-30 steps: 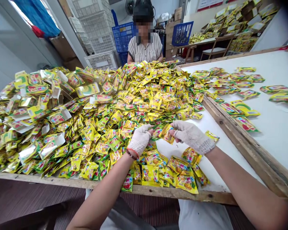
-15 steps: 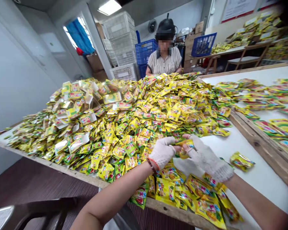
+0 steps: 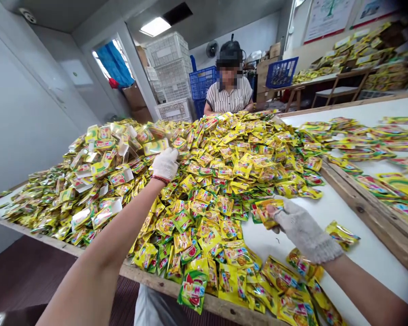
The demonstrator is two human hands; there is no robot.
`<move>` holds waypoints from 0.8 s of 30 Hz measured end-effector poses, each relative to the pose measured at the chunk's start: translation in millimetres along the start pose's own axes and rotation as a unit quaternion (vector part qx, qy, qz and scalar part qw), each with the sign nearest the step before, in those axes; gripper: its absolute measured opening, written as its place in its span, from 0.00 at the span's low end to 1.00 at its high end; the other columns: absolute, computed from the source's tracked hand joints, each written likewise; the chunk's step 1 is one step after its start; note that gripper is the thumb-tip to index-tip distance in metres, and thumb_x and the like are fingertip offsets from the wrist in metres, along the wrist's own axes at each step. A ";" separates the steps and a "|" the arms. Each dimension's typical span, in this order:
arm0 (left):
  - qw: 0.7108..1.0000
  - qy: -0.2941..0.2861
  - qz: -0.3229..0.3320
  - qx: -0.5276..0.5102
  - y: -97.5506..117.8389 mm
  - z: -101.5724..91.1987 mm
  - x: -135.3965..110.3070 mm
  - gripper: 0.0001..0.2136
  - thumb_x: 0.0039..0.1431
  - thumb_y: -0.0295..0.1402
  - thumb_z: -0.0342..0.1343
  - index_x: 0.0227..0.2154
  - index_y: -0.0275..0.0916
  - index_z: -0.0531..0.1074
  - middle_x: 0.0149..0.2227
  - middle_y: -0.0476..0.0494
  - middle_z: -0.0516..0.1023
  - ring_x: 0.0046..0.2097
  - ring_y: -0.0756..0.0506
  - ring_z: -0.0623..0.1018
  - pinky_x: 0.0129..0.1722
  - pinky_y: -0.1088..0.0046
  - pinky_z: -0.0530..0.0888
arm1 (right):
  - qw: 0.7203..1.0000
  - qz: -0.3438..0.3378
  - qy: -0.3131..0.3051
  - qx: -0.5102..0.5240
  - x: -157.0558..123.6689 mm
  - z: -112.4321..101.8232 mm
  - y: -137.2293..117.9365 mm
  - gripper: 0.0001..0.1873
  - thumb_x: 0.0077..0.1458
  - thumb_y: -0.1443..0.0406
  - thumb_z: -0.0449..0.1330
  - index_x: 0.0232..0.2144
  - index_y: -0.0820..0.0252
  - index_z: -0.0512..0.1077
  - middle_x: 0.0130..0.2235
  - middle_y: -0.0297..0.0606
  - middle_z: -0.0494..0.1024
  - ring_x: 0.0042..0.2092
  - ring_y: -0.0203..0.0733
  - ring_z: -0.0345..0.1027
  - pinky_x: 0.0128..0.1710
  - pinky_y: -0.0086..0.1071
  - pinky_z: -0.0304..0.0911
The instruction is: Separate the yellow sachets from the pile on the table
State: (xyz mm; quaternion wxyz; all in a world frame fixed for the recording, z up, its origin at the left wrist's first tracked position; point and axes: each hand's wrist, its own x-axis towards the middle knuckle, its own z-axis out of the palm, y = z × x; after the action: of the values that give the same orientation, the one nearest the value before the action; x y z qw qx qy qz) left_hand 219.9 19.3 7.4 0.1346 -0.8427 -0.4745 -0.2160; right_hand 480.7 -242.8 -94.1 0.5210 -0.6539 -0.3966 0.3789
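Observation:
A big heap of yellow and green sachets (image 3: pixel 224 172) covers the white table (image 3: pixel 360 253). My right hand (image 3: pixel 301 231), in a white knit glove, is closed on a small bunch of sachets (image 3: pixel 267 212) just above the bare table top. My left hand (image 3: pixel 165 164), also gloved, is stretched far out over the heap, its fingers curled down onto the sachets beside some small folded cartons (image 3: pixel 119 176). What the left fingers hold is hidden.
A person in a striped shirt (image 3: pixel 229 97) sits at the far end of the table. A wooden rail (image 3: pixel 363 208) divides this table from another white one with more sachets on the right. White and blue crates (image 3: pixel 177 77) stand stacked behind.
My left hand has left the sachets that both hands held and reached forward and left onto the heap. The right hand keeps the sachets. The view has tilted up.

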 end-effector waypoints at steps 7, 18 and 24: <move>0.832 -0.110 0.262 -0.476 103.9 0.4 -114.2 0.11 0.60 0.29 0.51 0.42 0.39 0.77 0.51 0.37 0.76 0.51 0.42 0.76 0.51 0.64 0.74 | 0.949 0.094 -0.099 0.283 -1.5 -9.0 3.3 0.20 0.43 0.55 0.70 0.31 0.56 0.65 0.28 0.28 0.67 0.27 0.31 0.61 0.23 0.25 0.63; 0.965 -0.025 0.136 -0.221 173.5 -2.1 -147.9 0.38 0.47 0.38 0.66 0.61 0.37 0.58 0.54 0.33 0.70 0.56 0.32 0.69 0.58 0.48 0.66 | 0.945 0.027 0.063 0.320 -1.8 15.2 -7.4 0.18 0.40 0.57 0.70 0.28 0.57 0.66 0.26 0.29 0.68 0.26 0.33 0.61 0.21 0.26 0.60; 0.969 -0.105 0.100 -0.200 182.9 25.5 -151.3 0.27 0.51 0.37 0.60 0.53 0.38 0.60 0.46 0.38 0.73 0.48 0.37 0.74 0.45 0.61 0.72 | 0.982 -0.020 0.165 0.093 -5.5 3.5 -12.5 0.18 0.47 0.52 0.64 0.33 0.58 0.67 0.28 0.32 0.71 0.22 0.34 0.62 0.19 0.29 0.59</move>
State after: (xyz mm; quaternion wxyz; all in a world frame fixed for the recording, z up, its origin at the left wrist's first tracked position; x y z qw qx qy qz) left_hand 313.8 -175.8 -93.2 -0.0661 -0.9137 -0.3465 -0.2016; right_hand 473.8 -244.7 -81.9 0.6454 -0.6477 -0.2816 0.2908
